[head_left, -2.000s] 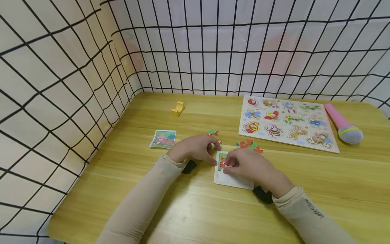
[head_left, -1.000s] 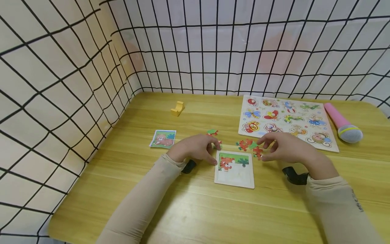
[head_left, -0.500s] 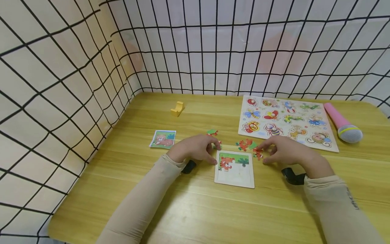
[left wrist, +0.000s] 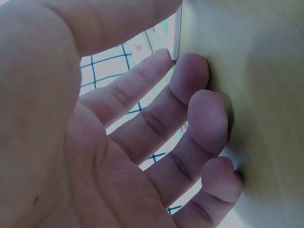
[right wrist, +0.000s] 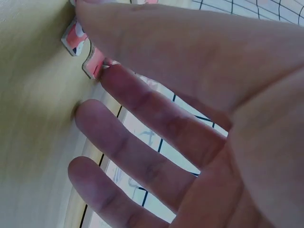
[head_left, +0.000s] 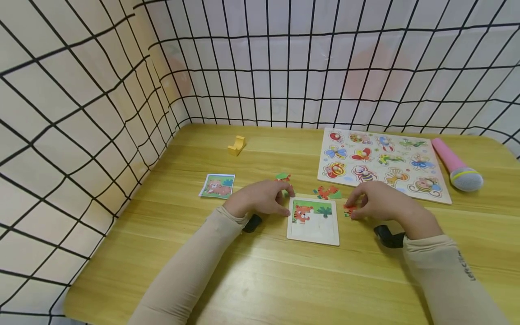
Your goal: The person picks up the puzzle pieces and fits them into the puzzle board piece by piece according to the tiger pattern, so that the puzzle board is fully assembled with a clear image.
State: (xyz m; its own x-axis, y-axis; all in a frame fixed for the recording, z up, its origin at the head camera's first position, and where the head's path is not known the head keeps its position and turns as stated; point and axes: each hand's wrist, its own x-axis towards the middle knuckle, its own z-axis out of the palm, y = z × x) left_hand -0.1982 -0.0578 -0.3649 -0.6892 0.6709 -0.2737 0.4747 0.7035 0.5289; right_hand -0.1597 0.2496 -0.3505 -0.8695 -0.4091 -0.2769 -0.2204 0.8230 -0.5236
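Note:
My left hand (head_left: pixel 262 198) holds the upper left corner of a square puzzle tray (head_left: pixel 313 233) between thumb and forefinger. In the left wrist view the tray's edge (left wrist: pixel 176 35) shows between them, the other fingertips resting on the table. Inside the tray lie joined pieces with an orange tiger's head (head_left: pixel 301 214) and green leaves; its lower part is bare. Right of the tray, my right hand (head_left: pixel 383 204) pinches a red-orange puzzle piece (right wrist: pixel 94 61), partly hidden by the thumb. Loose puzzle pieces (head_left: pixel 327 192) lie behind the tray, and more (head_left: pixel 283 177) beyond my left hand.
A tiger picture card (head_left: pixel 217 186) lies at the left, with a small yellow block (head_left: pixel 237 145) behind it. A wooden insect puzzle board (head_left: pixel 382 162) and a pink toy microphone (head_left: pixel 457 164) occupy the back right. Black netting (head_left: pixel 288 70) rises behind and left of the table.
My right hand left the tray for the loose pieces at the right and pinched one, drawing it slightly right and nearer. The tray shifted slightly away from me; the left hand stayed at its corner.

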